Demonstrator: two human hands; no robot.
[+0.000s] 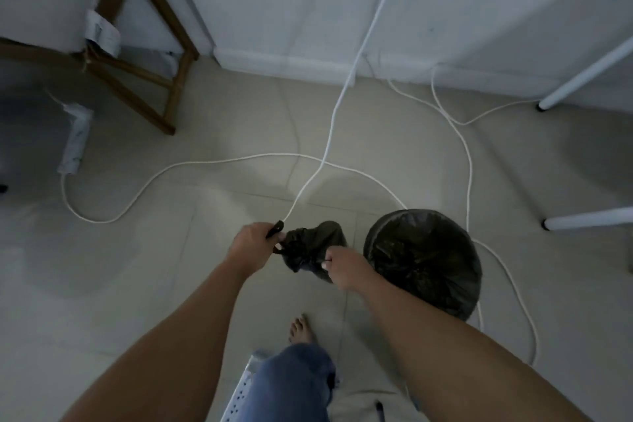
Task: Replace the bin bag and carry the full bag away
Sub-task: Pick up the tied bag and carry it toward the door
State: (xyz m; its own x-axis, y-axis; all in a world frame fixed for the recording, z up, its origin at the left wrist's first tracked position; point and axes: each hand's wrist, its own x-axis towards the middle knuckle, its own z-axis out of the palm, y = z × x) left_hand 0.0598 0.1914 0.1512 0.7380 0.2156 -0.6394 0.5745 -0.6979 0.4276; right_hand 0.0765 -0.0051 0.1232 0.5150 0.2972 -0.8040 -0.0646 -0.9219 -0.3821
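A small full black bin bag (313, 245) hangs between my two hands above the tiled floor. My left hand (251, 243) grips one black tie end at the bag's upper left. On the bag's right side my right hand (344, 267) pinches the gathered plastic. Just to the right stands the round bin (424, 259), lined with a dark bag whose edge is folded over the rim.
White cables (329, 134) loop over the floor around the bin and under the bag. A wooden chair frame (144, 55) stands at the upper left, white furniture legs (582, 219) at the right. A power strip (239, 397) lies by my foot, another (75, 140) at left.
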